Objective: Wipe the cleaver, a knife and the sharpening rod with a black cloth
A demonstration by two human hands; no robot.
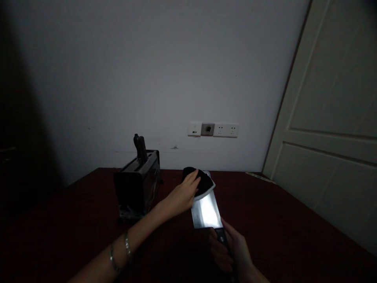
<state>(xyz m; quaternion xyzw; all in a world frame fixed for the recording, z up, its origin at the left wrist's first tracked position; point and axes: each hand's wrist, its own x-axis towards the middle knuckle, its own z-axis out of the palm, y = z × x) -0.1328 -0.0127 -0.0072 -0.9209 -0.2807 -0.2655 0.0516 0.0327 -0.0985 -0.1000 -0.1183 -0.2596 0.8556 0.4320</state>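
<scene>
Nearest the camera, the right hand [232,247] is wrapped around the dark handle of a cleaver [206,210], fingers clamped on it, which keeps the broad blade lying flat and pointing away across the dark red worktop [294,228]; the grip looks meant to steady the knife so the blade cannot slide or tip. Just beyond, the left hand [184,194], with two bracelets [119,251] on its forearm, reaches in from the left and presses a black cloth [203,182] onto the far end of the blade, fingers laid flat and close together over the cloth and not curled around it, so the palm bears down on the steel. The bare middle of the blade shines between the two hands. To the left of the cloth, well within reach, stands a dark knife block [138,186] with one handle [140,147] sticking up from a slot. Behind everything rises a pale wall with a row of sockets [213,129], and a cream panelled door [332,125] stands at the right; the light is dim throughout.
</scene>
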